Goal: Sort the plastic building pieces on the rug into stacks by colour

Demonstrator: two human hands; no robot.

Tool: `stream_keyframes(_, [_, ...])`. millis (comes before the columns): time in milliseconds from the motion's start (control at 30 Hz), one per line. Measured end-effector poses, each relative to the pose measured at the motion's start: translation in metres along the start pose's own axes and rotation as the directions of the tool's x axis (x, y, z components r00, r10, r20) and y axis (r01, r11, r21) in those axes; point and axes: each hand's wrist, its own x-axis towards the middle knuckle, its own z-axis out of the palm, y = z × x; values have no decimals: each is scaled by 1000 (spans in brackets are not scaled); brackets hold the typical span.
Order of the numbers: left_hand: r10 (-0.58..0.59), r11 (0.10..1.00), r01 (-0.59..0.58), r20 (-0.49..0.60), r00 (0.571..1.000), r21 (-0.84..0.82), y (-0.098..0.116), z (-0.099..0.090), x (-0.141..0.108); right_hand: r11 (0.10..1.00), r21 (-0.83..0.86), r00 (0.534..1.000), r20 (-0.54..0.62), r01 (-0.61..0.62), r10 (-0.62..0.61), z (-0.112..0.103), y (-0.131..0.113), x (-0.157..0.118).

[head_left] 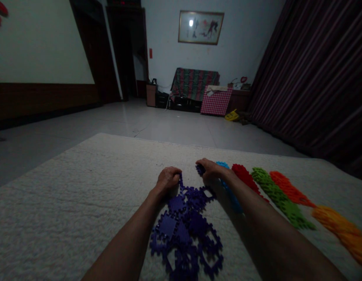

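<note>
- Purple pieces (195,224) with toothed edges, some solid squares and some open frames, are spread in a cluster on the pale mat (96,175), between the forearms; whether they are interlocked or merely overlapped cannot be told.
- A narrow purple piece (181,180) at the cluster's far edge is pinched by the left hand (168,176), its fingers curled nearly closed; whether it is joined to the cluster cannot be made out.
- Another purple piece (200,169), apart from the cluster, is gripped by the right hand (209,168), its fingers bent around it and partly hidden.
- Progress is judged as partial: the purple is laid out in many loose-looking parts; no finished form is seen.
- To the right, blue pieces (222,164), red pieces (247,177), green pieces (282,197), orange pieces (290,189) and yellow-orange pieces (339,226) are set in separate rows; these are untouched by the fingers, the blue being partly hidden by the right forearm.
- Beyond, the tiled floor (116,117) is bordered by a dark curtain (312,66).
</note>
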Motion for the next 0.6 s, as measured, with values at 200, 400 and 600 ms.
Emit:
stream_keyframes(200, [-2, 1000, 2, -9, 1000, -1, 1, -1, 0, 1000, 3, 999, -41, 23, -23, 3, 3, 1])
stream_keyframes(400, [4, 1000, -4, -13, 1000, -21, 0, -1, -1, 1000, -22, 998, -69, 4, -6, 2, -1, -1])
stream_keyframes(600, [8, 1000, -8, -24, 1000, 7, -1, 0, -1, 1000, 15, 997, -76, 7, -6, -1, -2, -5])
